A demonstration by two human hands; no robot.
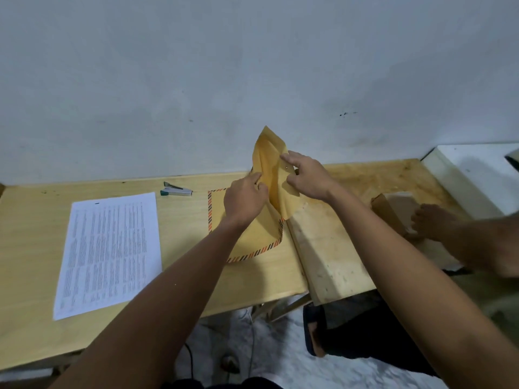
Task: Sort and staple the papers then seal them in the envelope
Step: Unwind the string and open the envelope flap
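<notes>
Both hands (276, 189) on envelope (269, 164) mouth

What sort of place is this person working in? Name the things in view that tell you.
Probably a makeshift workroom, not a proper office: a bare plywood table against a plain scuffed wall, with a stapler, printed papers and an envelope held by both hands.

Matt paper envelope (252, 240) — wooden table (179, 209)
</notes>
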